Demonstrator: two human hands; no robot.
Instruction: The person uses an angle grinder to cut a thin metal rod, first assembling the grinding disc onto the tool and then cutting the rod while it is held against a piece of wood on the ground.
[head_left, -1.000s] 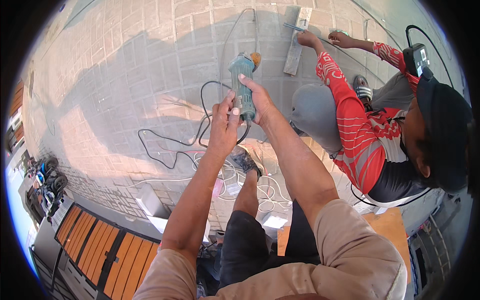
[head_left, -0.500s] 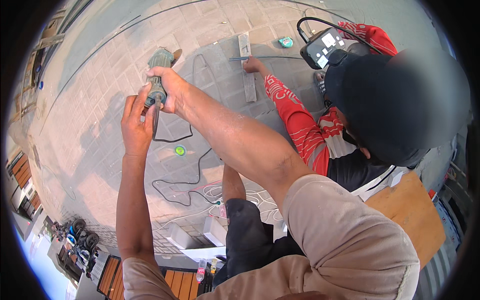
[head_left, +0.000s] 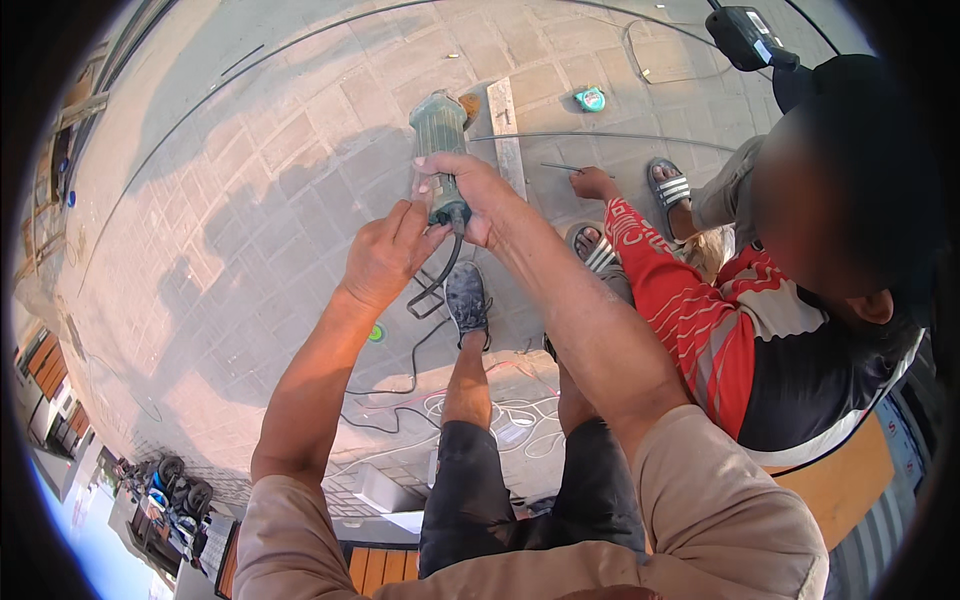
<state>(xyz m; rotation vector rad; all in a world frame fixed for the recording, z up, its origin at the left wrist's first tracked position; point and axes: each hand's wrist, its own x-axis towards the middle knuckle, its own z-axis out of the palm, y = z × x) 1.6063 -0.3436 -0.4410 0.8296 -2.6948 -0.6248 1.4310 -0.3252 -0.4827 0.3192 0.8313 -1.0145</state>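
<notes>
A green angle grinder [head_left: 440, 135] hangs above the paving at the upper middle, its brownish disc [head_left: 469, 106] beside a thin dark rod [head_left: 590, 135]. My right hand [head_left: 472, 192] is wrapped round the grinder's body. At the grinder's rear end, next to the black cord [head_left: 458, 222], the bent fingers of my left hand [head_left: 385, 252] grip the casing. The rod lies across a pale wooden strip [head_left: 506, 125]. To the right, a co-worker's hand [head_left: 595, 185] holds a short dark rod piece [head_left: 563, 167].
The co-worker in a red patterned sleeve [head_left: 650, 245] crouches close on my right. A teal tape measure [head_left: 590, 99] lies beyond the rod. Black and white cables [head_left: 515, 412] trail near my feet, and my shoe [head_left: 467, 300] stands under the cord. A green round object [head_left: 377, 332] lies leftward.
Both my hands have carried the grinder right, its disc now near the wooden strip and rod. The co-worker's hand has moved right and nearer, off the strip. My shoe has come into sight.
</notes>
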